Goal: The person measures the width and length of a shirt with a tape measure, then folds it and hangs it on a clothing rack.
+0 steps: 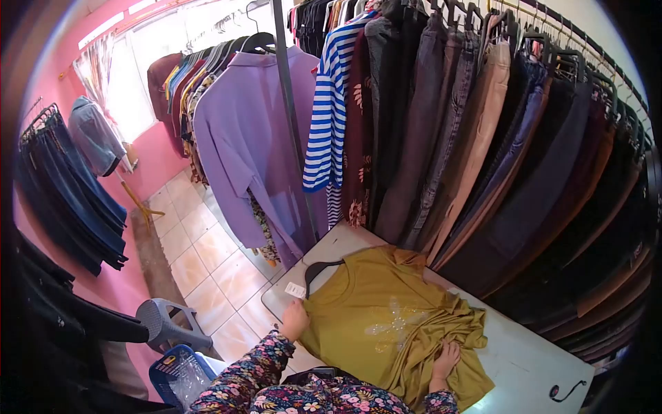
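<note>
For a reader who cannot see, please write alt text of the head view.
A person's left hand and right hand press flat on a mustard-yellow top, spread with a black hanger on a white table. Racks of hanging trousers and a lilac shirt stand behind.

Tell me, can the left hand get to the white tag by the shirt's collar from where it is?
Probably yes. The left hand rests on the mustard shirt's edge just below the white tag, and only bare table lies between them.
</note>
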